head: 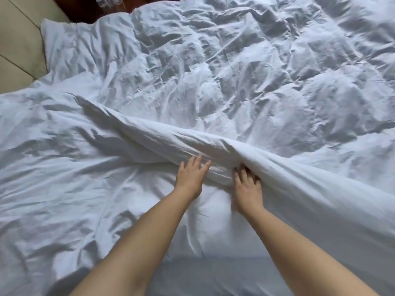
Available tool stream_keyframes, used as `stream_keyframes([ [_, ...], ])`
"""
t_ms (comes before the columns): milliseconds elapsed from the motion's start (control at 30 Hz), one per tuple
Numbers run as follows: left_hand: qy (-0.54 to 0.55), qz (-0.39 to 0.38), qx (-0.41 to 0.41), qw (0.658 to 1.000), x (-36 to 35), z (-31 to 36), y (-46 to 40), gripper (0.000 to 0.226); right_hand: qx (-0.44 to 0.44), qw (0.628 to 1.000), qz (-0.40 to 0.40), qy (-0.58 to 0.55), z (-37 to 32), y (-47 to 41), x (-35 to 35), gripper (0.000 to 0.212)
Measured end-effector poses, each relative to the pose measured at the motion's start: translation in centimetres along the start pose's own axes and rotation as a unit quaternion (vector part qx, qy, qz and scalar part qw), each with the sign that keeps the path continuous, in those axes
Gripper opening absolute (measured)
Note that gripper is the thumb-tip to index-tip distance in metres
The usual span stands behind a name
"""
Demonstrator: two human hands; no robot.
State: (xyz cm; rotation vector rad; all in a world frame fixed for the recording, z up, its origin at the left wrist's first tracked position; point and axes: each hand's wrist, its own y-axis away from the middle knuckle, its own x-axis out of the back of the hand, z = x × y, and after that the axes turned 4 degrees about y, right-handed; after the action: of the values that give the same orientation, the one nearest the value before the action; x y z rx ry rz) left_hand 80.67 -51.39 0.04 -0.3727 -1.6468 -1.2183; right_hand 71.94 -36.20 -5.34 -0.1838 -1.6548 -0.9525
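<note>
In the head view, your left hand (190, 178) lies flat with straight fingers, its tips touching the near side of the long fold (162, 133) running across the white duvet (235, 77), probably to steady it. Your right hand (248, 190), just beside it, pushes its fingertips under that fold; I cannot tell whether they grip cloth. The beige headboard (19, 39) sits far left.

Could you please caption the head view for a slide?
Left hand touches, right hand reaches under, the raised fold of a rumpled white duvet.
</note>
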Motion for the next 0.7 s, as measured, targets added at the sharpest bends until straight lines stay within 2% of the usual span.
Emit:
stream_keyframes([
  [100,-0.072,0.027,-0.026,0.997,-0.5,0.3,-2.7,0.086,-0.006,0.996,0.083,0.033,1.1,-1.2,-1.9,0.079],
  [200,-0.113,0.051,-0.035,0.992,-1.1,0.8,-5.7,0.069,0.020,0.989,0.138,0.046,2.6,-2.7,-2.6,0.064],
  [300,-0.130,0.168,-0.075,0.974,-1.1,0.7,-7.8,0.064,0.046,0.975,0.204,0.080,4.7,-4.3,-1.6,0.059],
  [367,-0.133,0.184,-0.122,0.966,-0.4,0.6,-8.9,0.046,0.075,0.963,0.239,0.102,6.1,-5.4,-0.5,0.051],
  [433,-0.131,0.192,-0.127,0.964,1.7,0.3,-9.4,0.024,0.100,0.950,0.274,0.110,7.2,-6.4,1.3,0.047],
  [600,-0.132,0.244,-0.156,0.948,10.5,0.5,-9.6,0.022,0.120,0.934,0.320,0.104,8.8,-9.1,8.8,0.040],
  [700,-0.114,0.248,-0.161,0.948,14.6,0.8,-11.5,0.030,0.092,0.946,0.298,0.093,10.0,-11.3,14.5,0.037],
])
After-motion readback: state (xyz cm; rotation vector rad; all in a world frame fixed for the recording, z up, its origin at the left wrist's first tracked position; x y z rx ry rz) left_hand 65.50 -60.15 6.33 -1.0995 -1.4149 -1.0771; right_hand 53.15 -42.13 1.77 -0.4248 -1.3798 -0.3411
